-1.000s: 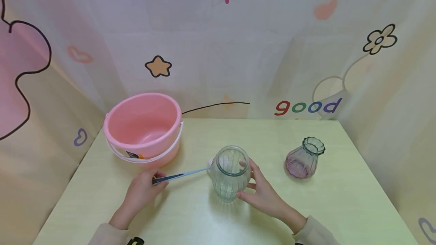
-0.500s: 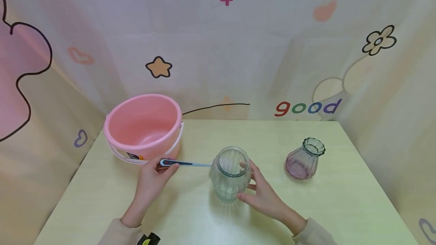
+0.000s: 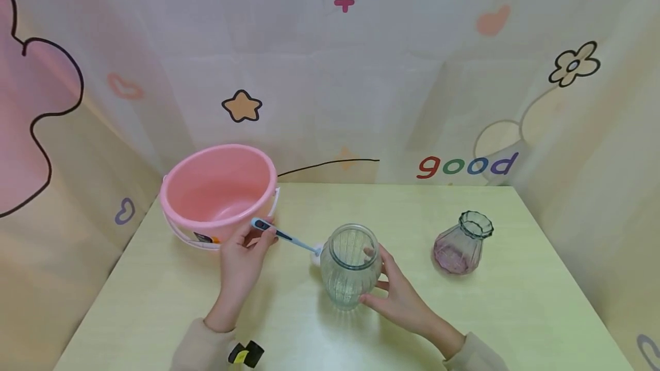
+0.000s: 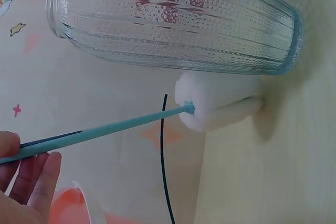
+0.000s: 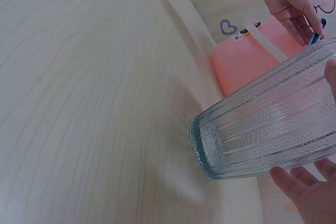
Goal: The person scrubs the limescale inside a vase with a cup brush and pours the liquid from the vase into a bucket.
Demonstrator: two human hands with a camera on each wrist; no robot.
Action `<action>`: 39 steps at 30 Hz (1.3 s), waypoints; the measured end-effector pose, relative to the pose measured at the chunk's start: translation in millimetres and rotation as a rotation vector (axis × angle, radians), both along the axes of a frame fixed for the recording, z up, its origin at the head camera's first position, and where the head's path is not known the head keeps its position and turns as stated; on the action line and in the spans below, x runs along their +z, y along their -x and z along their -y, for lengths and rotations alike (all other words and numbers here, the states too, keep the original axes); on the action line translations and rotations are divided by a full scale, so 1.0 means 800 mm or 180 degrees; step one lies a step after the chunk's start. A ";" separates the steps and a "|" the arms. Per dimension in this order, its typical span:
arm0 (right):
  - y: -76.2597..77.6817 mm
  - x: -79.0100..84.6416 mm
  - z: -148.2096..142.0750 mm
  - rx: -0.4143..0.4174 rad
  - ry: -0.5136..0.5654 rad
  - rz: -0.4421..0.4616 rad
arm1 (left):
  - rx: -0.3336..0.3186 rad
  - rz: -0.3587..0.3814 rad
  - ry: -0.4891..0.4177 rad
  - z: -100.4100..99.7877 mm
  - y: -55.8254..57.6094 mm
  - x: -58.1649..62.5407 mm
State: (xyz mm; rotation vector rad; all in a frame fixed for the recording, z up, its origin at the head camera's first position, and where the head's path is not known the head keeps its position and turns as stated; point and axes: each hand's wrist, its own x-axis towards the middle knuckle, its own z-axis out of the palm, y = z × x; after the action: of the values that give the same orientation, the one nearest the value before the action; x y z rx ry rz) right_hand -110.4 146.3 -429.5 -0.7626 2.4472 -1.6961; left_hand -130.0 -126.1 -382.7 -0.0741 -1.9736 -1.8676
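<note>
My left hand (image 3: 241, 268) pinches the blue handle of a sponge bottle brush (image 3: 291, 239) between thumb and fingers. The brush slants down to its white sponge head (image 4: 223, 95), which sits beside the left side of a clear ribbed glass vase (image 3: 346, 282), outside it. In the head view the vase partly covers the sponge. My right hand (image 3: 404, 299) grips the vase from the right, with the thumb low on the near side and fingers behind. The vase stands upright, its mouth upward.
A pink bucket (image 3: 177, 213) with a white handle stands at the back left, just behind my left hand. A smaller grey-and-purple glass vase (image 3: 459, 248) stands to the right on the pale wooden table (image 3: 526, 302). A printed curtain (image 3: 392, 73) hangs behind the table.
My left hand has moved up and to the right, swinging the brush handle from slanting up toward the vase to slanting down toward it. The right hand and large vase stay in place.
</note>
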 end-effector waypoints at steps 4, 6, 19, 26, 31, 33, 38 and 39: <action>0.001 -0.001 0.000 -0.0010 0.0004 -0.0019 | -0.0089 -0.0117 -0.0040 -0.006 0.007 0.004; 0.000 -0.001 0.000 -0.0023 -0.0003 -0.0025 | -0.0114 -0.0166 -0.0035 -0.009 0.010 0.006; -0.001 0.000 0.000 -0.0054 -0.0004 -0.0002 | -0.0520 -0.0522 0.0144 -0.026 0.027 0.033; 0.000 0.000 0.000 -0.0024 -0.0006 -0.0057 | -0.0825 -0.0655 0.0197 -0.031 0.032 0.055; 0.001 -0.001 0.000 -0.0028 -0.0011 -0.0081 | -0.1043 -0.0638 0.0215 -0.031 0.039 0.057; 0.000 -0.002 0.000 -0.0022 -0.0005 -0.0078 | -0.1128 -0.0608 0.0204 -0.029 0.045 0.053; 0.000 -0.002 0.000 -0.0039 0.0001 -0.0085 | -0.1241 -0.0627 0.0218 -0.028 0.056 0.047; 0.000 -0.002 0.000 -0.0044 0.0000 -0.0087 | -0.1247 -0.0619 0.0201 -0.028 0.057 0.047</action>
State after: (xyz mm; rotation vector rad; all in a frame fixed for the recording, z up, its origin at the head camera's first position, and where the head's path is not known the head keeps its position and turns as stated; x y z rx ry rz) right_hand -110.3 146.2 -431.2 -0.7758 2.4759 -1.7018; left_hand -175.5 -103.8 -345.0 -0.6791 -1.9858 -1.9374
